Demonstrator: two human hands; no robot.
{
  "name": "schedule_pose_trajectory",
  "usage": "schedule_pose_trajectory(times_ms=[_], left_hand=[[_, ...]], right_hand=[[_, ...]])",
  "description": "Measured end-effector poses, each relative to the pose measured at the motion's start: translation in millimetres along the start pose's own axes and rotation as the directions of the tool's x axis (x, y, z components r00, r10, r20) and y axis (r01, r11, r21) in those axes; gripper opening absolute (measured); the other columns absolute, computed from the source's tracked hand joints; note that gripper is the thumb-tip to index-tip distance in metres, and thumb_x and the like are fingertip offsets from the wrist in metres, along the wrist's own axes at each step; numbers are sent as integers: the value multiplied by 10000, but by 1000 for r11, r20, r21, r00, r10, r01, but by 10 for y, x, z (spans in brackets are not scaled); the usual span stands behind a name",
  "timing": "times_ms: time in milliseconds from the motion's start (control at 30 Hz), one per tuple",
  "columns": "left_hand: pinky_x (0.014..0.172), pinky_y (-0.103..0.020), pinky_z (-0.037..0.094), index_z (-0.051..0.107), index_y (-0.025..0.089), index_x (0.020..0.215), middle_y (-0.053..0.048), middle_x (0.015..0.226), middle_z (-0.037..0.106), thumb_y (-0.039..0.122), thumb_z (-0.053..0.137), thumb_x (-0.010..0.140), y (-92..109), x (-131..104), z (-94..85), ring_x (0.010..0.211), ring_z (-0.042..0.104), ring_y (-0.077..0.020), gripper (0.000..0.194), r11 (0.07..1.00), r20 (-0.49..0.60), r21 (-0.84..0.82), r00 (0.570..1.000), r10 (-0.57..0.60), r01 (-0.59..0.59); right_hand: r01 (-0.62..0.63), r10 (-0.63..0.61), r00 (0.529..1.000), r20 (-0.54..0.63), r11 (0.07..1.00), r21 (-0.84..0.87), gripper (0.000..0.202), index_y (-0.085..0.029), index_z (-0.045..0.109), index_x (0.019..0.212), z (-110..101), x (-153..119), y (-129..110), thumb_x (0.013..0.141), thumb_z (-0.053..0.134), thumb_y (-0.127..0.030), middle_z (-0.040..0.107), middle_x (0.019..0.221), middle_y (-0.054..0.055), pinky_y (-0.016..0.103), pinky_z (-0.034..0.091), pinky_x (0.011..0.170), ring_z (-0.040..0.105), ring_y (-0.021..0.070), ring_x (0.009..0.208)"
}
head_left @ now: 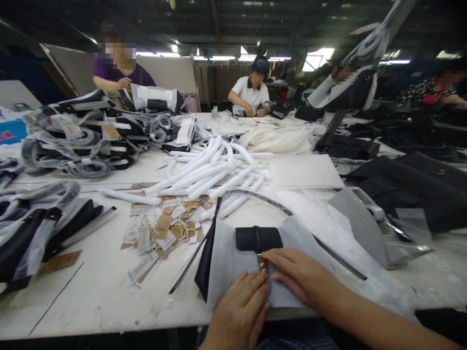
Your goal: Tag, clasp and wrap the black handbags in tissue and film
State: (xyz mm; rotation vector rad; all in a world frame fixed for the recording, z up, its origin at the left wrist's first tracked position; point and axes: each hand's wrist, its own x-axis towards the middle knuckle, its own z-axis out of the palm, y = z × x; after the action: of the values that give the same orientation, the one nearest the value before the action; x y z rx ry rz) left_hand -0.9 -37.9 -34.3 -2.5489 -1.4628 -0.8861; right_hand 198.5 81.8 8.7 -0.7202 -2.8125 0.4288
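Note:
A black handbag (205,262) lies at the table's front edge, its front covered by a grey-white sheet (228,248). The dark flap (259,238) shows above a gold clasp (262,263). My left hand (241,306) rests on the sheet just below the clasp, fingers laid side by side. From the right, my right hand (301,274) touches the clasp with its fingertips, its fingers stretched over the sheet. Behind the bag arches a wrapped handle (255,193).
Hang tags (160,228) lie left of the bag, with white padded tubes (204,170) beyond. Wrapped bags (87,131) are stacked at the left. Dark bags (412,180) and a grey panel (359,218) lie at the right. Several people work across the table.

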Motion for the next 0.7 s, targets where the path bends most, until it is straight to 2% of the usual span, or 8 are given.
schedule_pose_trajectory(times_ms=[67, 200, 333, 400, 467, 533, 600, 700], left_hand=[[1050, -393, 520, 590, 156, 1290, -55, 1351, 644, 165, 405, 999, -4, 12, -14, 1246, 610, -179, 344, 1000, -3, 23, 1000, 15, -15], [1062, -387, 506, 617, 172, 1245, -39, 1302, 680, 291, 391, 1041, 21, 114, -123, 1178, 651, -179, 326, 990, 68, 119, 995, 69, -77], [1017, -415, 507, 628, 171, 1239, -78, 1243, 708, 479, 433, 1019, 9, 323, -260, 1115, 679, -233, 426, 945, 167, 280, 978, 126, -169], [1030, -430, 479, 595, 219, 1310, -67, 1332, 657, 538, 438, 1000, -54, 409, -259, 1198, 630, -249, 471, 925, 190, 299, 965, 184, -235], [1043, -432, 453, 499, 278, 1425, -67, 1456, 554, 574, 449, 982, -162, 432, -179, 1312, 539, -266, 535, 910, 197, 310, 955, 222, -276], [1047, -423, 436, 387, 296, 1509, -106, 1503, 494, 591, 462, 969, -298, 384, -35, 1356, 492, -282, 619, 892, 153, 354, 958, 242, -282], [1061, -404, 418, 337, 307, 1535, -128, 1473, 522, 622, 431, 972, -423, 296, 130, 1341, 508, -275, 653, 865, 61, 408, 954, 295, -294], [1061, -361, 436, 376, 345, 1515, -99, 1421, 580, 608, 427, 979, -527, 186, 333, 1296, 559, -238, 599, 826, -23, 480, 937, 349, -296]], right_hand=[[20, -31, 997, -75, 988, -151, 454, -188, 520, 1410, 80, -135, 17, 959, 564, -209, 568, 1435, 117, 459, 440, 1089, 528, 272, 1309], [28, -56, 996, -72, 937, -347, 452, -198, 497, 1440, 210, -242, 45, 990, 504, -246, 427, 1561, 70, 546, 318, 1158, 371, 304, 1437], [-2, -30, 996, -86, 940, -341, 451, -226, 475, 1464, 259, -237, 70, 1016, 459, -281, 359, 1599, 45, 572, 191, 1200, 298, 307, 1474], [-10, -14, 997, -80, 956, -292, 483, -257, 425, 1499, 279, -244, 91, 1019, 458, -300, 335, 1609, 38, 594, 167, 1200, 266, 317, 1487], [-28, 15, 998, -59, 975, -219, 511, -283, 364, 1532, 281, -260, 111, 1029, 441, -327, 322, 1612, 43, 621, 192, 1184, 253, 328, 1491], [-49, 46, 999, -25, 991, -128, 522, -296, 349, 1539, 227, -267, 128, 1031, 439, -375, 331, 1607, 61, 641, 229, 1164, 267, 342, 1485], [-51, 51, 998, 21, 999, -20, 514, -310, 445, 1489, 93, -237, 159, 996, 509, -443, 391, 1579, 72, 629, 267, 1154, 318, 353, 1463], [-70, 66, 997, 41, 993, 100, 340, -300, 666, 1270, -232, -66, 325, 963, 580, -420, 656, 1345, 57, 448, 430, 1088, 568, 274, 1285]])
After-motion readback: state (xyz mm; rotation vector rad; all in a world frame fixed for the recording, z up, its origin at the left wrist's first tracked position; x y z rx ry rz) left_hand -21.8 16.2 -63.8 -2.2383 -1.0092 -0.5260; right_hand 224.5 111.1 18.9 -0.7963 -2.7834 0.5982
